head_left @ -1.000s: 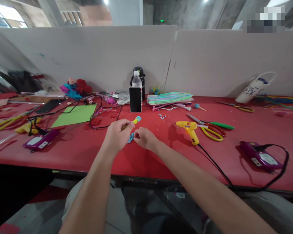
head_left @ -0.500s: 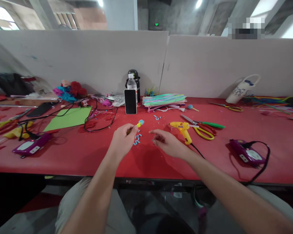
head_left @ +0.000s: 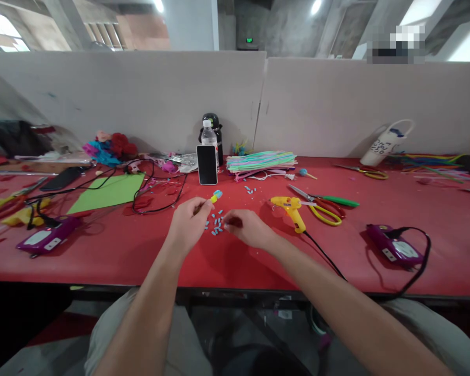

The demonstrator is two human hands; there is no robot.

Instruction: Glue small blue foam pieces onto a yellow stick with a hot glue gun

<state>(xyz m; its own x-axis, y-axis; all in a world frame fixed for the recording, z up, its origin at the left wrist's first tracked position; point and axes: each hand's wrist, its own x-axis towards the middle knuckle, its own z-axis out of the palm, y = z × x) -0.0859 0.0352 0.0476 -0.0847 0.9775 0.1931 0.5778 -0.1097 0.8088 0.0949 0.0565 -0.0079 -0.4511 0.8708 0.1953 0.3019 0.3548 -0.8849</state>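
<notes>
My left hand (head_left: pixel 190 222) is closed around a small yellow piece with a light-blue tip (head_left: pixel 216 196), which sticks out past the thumb and finger. Several small blue bits (head_left: pixel 218 225) lie scattered on the red table (head_left: pixel 235 266) between my hands. My right hand (head_left: pixel 245 226) is at the right edge of these bits, its thumb and fingertips brought together near the table; whether a bit is between them is too small to tell. The yellow glue gun (head_left: pixel 292 210) lies to the right of my right hand, and a second little group of blue bits (head_left: pixel 250 190) is beyond it.
Behind stand a phone (head_left: pixel 207 165), a plastic bottle (head_left: pixel 209 134) and a pile of pastel pipe cleaners (head_left: pixel 261 162). Scissors (head_left: pixel 325 214) lie right of the glue gun. Purple power boxes (head_left: pixel 49 235) sit at both sides. Black cables and green paper (head_left: pixel 107 194) are left.
My right hand has moved left and closed its fingertips beside the scattered blue bits. My left hand still holds the yellow and blue piece, with the view shifted slightly.
</notes>
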